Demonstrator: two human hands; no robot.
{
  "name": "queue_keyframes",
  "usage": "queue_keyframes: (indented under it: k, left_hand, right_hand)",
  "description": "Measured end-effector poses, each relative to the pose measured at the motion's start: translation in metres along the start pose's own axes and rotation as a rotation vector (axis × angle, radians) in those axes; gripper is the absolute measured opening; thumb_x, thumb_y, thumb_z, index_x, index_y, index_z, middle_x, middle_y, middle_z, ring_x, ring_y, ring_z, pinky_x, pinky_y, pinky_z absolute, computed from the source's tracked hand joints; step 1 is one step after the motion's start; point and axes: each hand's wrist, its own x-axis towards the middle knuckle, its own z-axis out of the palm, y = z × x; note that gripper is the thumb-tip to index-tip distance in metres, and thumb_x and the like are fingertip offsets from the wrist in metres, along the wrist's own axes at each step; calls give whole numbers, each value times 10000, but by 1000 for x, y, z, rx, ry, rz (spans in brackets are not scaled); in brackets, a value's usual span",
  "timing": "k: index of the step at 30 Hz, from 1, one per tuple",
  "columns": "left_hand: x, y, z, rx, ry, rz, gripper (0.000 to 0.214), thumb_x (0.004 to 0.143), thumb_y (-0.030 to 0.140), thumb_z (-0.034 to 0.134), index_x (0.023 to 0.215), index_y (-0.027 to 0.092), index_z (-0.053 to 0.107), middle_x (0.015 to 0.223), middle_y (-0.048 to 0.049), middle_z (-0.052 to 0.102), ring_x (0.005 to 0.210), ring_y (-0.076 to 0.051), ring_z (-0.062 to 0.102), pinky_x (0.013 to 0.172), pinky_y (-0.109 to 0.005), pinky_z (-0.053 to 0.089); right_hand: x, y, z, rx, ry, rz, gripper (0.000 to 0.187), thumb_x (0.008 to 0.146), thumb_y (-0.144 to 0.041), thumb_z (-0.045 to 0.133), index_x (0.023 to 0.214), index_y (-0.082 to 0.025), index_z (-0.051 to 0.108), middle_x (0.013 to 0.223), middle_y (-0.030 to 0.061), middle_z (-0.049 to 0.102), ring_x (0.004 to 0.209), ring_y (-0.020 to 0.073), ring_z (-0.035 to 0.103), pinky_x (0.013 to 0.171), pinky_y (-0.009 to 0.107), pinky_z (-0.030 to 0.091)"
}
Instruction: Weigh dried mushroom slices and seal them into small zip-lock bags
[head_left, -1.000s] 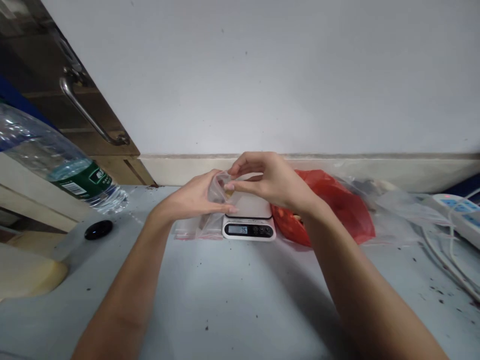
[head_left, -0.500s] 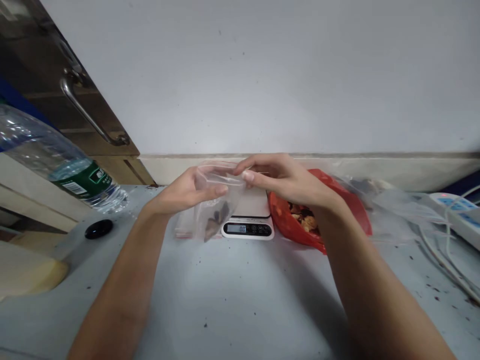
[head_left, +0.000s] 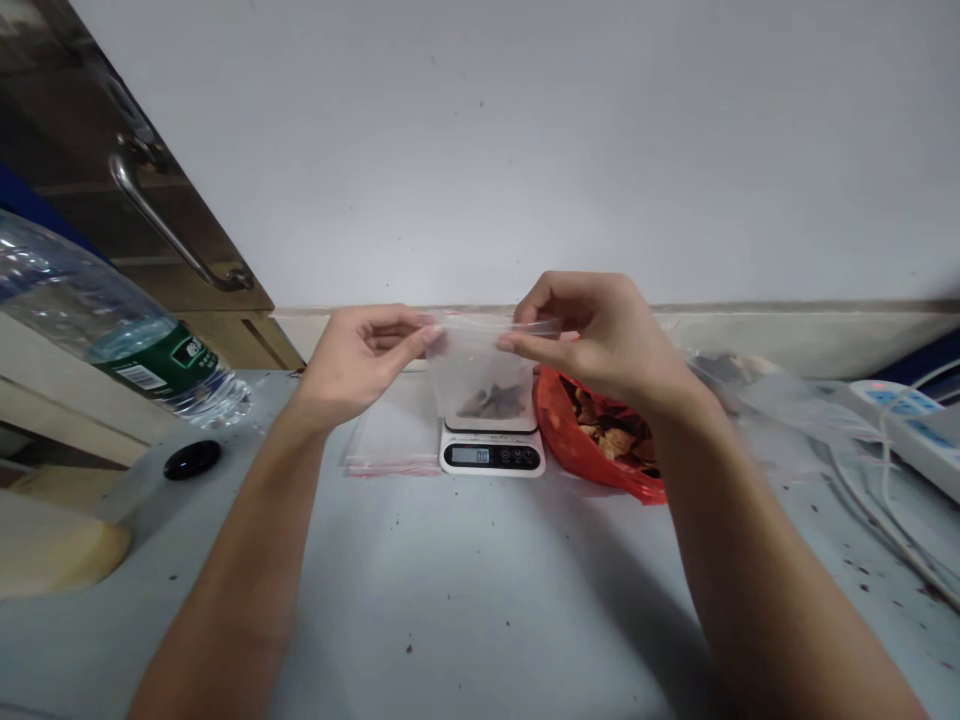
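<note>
Head view: one grey tabletop [head_left: 480, 600] runs back to the wall. Its near half is bare but for dark crumbs, and this is the widest open room. One clear water bottle [head_left: 127, 340] lies on its side at the left edge. One red plastic bag [head_left: 592, 450], open on dried brown pieces, sits just right of the scale. One white power strip [head_left: 911, 430] with cables crowds the right edge.

Two hands are raised over one digital kitchen scale [head_left: 491, 455]. The left hand [head_left: 352, 360] and right hand [head_left: 607, 335] each pinch a top corner of one small clear zip bag [head_left: 480, 375] between thumb and forefinger. The bag hangs stretched between them with dark pieces at its bottom — whether it touches the platform cannot be told.

One flat pile of empty zip bags [head_left: 390, 445] lies just left of the scale. One black round cap [head_left: 192, 459] rests near the bottle.
</note>
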Motion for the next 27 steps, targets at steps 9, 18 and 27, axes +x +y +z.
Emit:
queue_keyframes:
  k: [9, 18, 27]
  left_hand:
    - [-8, 20, 11, 158, -111, 139, 209, 870, 380, 663, 787, 224, 774, 816, -28, 802, 810, -216, 745, 688, -290, 576]
    - [-11, 28, 7, 279, -173, 195, 281, 888, 412, 610, 728, 246, 769, 730, -10, 771, 688, -193, 671, 621, -286, 463]
    - [-8, 19, -6, 357, -110, 257, 290, 881, 401, 636, 668, 257, 769, 686, 3, 761, 647, -186, 669, 554, -279, 425]
  right_hand:
    - [-4, -17, -1, -56, -189, -3, 207, 884, -396, 701, 829, -198, 723, 721, 18, 703, 672, 158, 611, 630, 292, 448]
    - [-6, -21, 7, -2, -241, -36, 160, 848, -199, 633, 690, -201, 615, 707, -2, 667, 680, 136, 579, 600, 270, 400]
    - [-5, -5, -12, -45, -295, 49, 170, 850, -308, 654, 721, -197, 654, 653, 8, 656, 586, 136, 546, 551, 278, 395]
